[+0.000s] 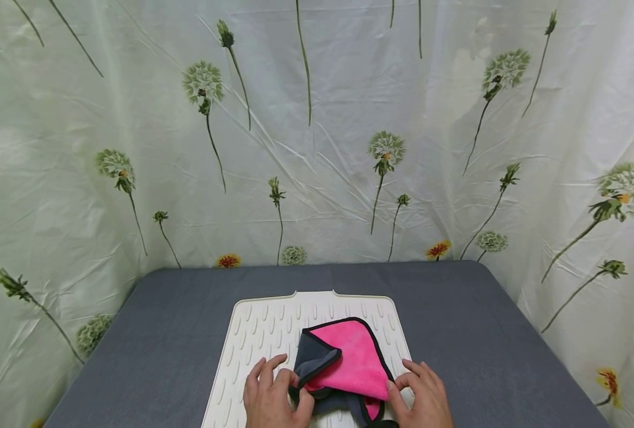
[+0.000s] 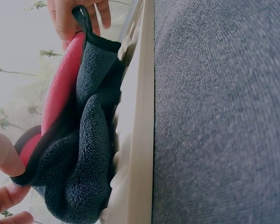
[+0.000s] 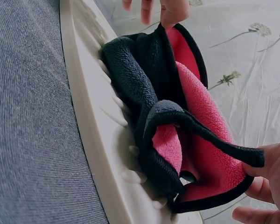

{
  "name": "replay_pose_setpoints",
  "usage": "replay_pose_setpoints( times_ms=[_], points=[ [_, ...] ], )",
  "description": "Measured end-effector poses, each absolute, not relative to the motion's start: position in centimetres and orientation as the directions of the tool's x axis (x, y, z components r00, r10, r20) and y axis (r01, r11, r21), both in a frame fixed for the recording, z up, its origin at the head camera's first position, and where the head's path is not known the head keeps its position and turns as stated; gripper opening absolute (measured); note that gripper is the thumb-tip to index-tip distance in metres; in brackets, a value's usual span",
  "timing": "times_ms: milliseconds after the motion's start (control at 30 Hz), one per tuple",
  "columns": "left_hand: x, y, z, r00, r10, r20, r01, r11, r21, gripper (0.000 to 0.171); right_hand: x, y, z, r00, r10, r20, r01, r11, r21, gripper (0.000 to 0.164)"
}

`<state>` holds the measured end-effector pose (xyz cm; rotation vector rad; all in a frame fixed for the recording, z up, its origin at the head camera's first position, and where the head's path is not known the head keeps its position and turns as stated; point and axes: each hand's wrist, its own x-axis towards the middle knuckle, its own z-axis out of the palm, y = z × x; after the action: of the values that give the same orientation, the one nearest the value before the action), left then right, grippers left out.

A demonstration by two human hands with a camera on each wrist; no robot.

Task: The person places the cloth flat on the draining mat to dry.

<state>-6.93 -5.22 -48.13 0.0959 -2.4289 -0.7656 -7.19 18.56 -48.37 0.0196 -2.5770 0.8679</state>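
Note:
A microfiber towel (image 1: 356,353), pink on one face and dark grey on the other with black edging, lies bunched and partly folded on a white ridged mat (image 1: 236,351). In the head view my left hand (image 1: 275,395) pinches its left edge between thumb and forefinger. My right hand (image 1: 423,397) pinches the right edge the same way. The left wrist view shows the grey folds (image 2: 91,154) low against the mat and a black hanging loop (image 2: 81,16) near the right hand. In the right wrist view, the pink side (image 3: 210,116) sags between both hands.
The mat lies on a table covered in dark grey cloth (image 1: 177,333), which extends to both sides. Behind and around it hangs a pale curtain (image 1: 317,148) printed with dandelions. The mat has a raised rim (image 3: 79,107).

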Motion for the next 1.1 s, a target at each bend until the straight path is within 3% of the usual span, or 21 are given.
replay_pose_setpoints(
  times_ms=[300,600,1100],
  points=[
    [-6.74,-5.43,-47.39,-0.877,-0.285,0.387,0.001,0.804,0.594,0.02,-7.19,18.61,-48.66,-0.892,0.143,0.429,-0.145,0.809,-0.57,0.033],
    [-6.88,-5.79,-47.76,-0.84,-0.319,0.438,0.016,0.794,0.608,0.024,-7.24,18.63,-48.68,-0.893,0.16,0.421,-0.131,0.803,-0.582,0.033],
    [-6.93,-6.14,-47.6,-0.849,-0.375,0.373,-0.051,0.76,0.648,0.02,-7.29,19.24,-48.89,-0.888,0.173,0.425,-0.116,0.812,-0.572,0.033]
  ],
)
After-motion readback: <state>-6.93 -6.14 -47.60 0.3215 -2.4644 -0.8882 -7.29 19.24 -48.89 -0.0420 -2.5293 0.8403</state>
